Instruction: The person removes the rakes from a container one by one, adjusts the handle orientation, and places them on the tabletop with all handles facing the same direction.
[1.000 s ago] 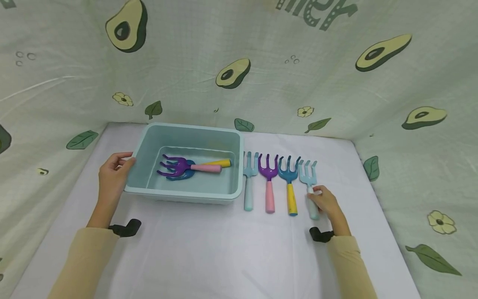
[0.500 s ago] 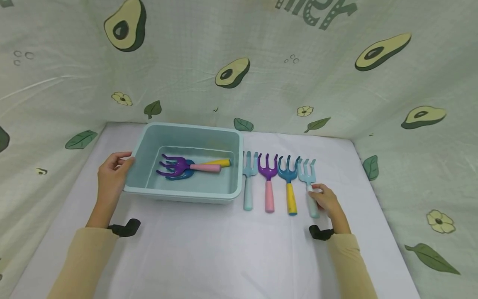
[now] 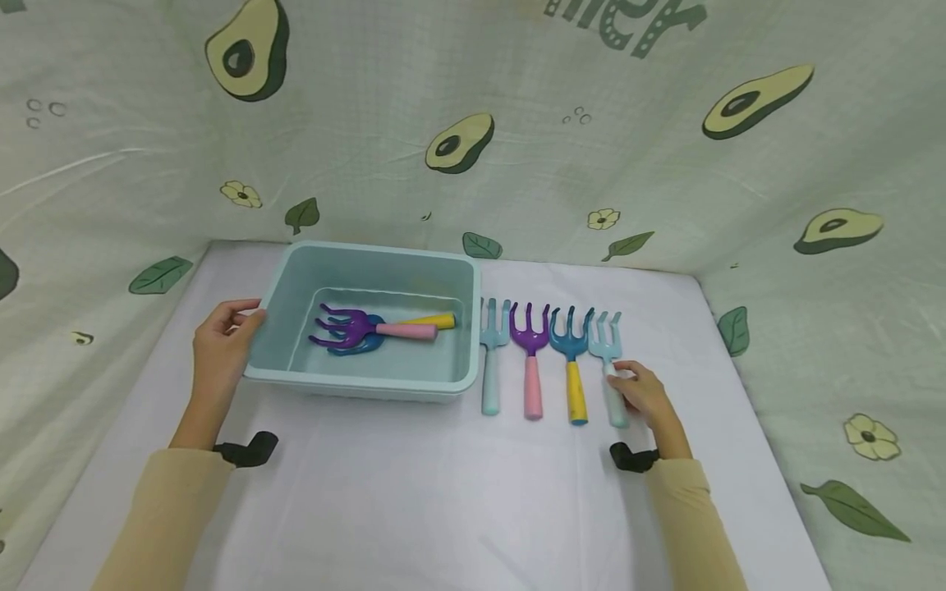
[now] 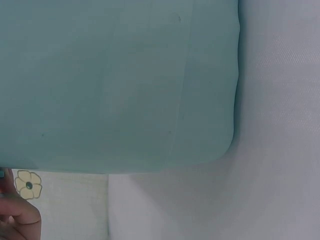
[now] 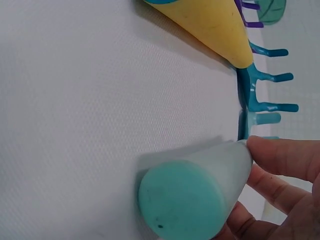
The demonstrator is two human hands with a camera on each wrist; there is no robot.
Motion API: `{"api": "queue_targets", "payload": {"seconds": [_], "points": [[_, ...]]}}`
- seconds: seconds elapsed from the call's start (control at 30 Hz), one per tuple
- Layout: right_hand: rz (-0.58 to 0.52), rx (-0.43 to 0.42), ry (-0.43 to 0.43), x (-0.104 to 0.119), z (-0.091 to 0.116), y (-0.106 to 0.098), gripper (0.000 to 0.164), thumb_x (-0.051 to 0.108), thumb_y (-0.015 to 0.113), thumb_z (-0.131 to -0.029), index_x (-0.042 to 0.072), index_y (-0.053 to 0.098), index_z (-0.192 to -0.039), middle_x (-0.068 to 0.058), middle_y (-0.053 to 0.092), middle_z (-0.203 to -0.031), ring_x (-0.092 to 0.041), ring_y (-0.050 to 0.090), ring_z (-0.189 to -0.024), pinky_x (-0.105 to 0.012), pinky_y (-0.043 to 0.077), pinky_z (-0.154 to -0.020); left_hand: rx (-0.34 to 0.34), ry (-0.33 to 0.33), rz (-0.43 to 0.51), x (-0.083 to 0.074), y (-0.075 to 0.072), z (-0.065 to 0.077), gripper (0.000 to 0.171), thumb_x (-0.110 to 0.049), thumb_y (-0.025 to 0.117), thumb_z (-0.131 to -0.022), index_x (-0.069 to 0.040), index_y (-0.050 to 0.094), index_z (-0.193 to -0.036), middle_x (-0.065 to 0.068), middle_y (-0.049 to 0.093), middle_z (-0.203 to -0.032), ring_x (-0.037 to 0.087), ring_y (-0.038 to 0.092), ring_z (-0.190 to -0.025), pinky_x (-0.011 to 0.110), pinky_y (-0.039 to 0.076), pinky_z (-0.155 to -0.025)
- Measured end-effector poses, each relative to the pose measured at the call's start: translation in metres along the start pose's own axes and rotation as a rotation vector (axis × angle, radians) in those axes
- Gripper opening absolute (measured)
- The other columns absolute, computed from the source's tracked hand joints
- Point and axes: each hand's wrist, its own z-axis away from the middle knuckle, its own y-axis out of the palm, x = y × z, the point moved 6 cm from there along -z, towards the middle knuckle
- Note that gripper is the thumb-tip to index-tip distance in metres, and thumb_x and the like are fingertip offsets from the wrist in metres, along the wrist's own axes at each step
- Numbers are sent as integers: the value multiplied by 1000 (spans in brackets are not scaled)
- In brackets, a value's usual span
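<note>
At the left end of a pale blue-green plastic bin, my left hand holds the rim between thumb and fingers. Inside the bin a purple hand fork with a pink handle lies across a blue one with a yellow handle. My right hand pinches the handle of a light blue hand fork, the rightmost of a row on the table. In the right wrist view the thumb and fingers are on that handle, close to the cloth.
Left of the held fork lie a blue fork with a yellow handle, a purple fork with a pink handle and another light blue fork beside the bin. A patterned cloth hangs behind the white table.
The rightmost light blue fork has shifted slightly left and away from me, with my right hand on its handle, closer to the blue fork. My left hand keeps its place on the bin.
</note>
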Motion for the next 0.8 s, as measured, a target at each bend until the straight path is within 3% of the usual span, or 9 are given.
{"api": "queue_targets", "payload": {"seconds": [0.67,0.73,0.8], "points": [[36,-13,-17,-1,0,-1,52,32,47,-94,4,39,-136,-26,51,-116,-23,52,-81,-25,43,-64,4,37,1,2,0,-1,39,-35,56,-90,-11,59,-121,-7,48,-77,6,47,-66,14,41,-52],[42,-12,-20,0,1,-1,52,32,46,-94,4,38,-137,-26,51,-116,-23,52,-81,-25,43,-64,1,52,10,4,0,-3,40,-38,57,-90,-12,60,-120,-6,49,-77,7,48,-66,15,41,-52],[49,-8,-21,0,1,-1,52,32,46,-94,3,38,-137,-26,51,-115,-23,52,-81,-25,43,-64,5,65,104,14,2,-10,35,-34,62,-87,-13,63,-115,-5,50,-76,7,48,-64,16,40,-49]]}}
